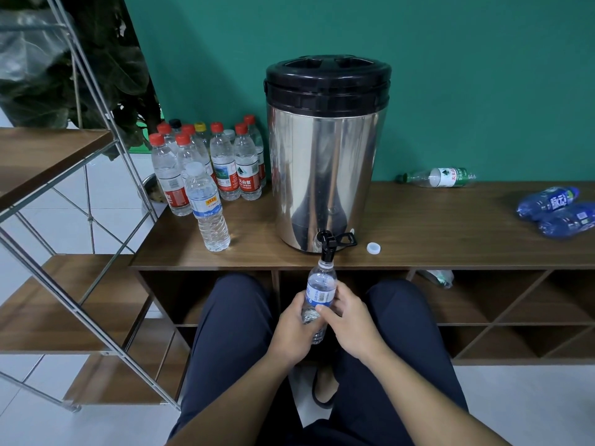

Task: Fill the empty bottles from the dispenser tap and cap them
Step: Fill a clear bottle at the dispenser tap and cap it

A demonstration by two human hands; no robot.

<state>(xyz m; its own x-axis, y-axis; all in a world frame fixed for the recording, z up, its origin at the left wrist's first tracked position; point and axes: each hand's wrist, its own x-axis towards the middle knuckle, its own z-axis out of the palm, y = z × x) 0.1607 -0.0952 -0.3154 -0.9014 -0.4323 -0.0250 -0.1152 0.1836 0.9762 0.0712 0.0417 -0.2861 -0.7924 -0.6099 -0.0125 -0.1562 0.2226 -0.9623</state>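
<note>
Teal wall behind wood bench w/ dispenser.

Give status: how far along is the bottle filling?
Done: capped bottles stand left of the dispenser. In hand: both hands hold an uncapped bottle under the tap; its cap lies on the shelf. Left: green-capped bottle and blue bottles lying right.

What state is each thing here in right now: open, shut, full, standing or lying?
Bottle under the tap: uncapped, upright, mouth at the spout, held by both hands.
Loose white cap: off, lying on the shelf.
Dispenser: lid on.
Capped bottles: upright, grouped left.
Green-capped bottle: lying down.
Blue bottles: lying down.
Left hand: gripping.
Right hand: gripping.
</note>
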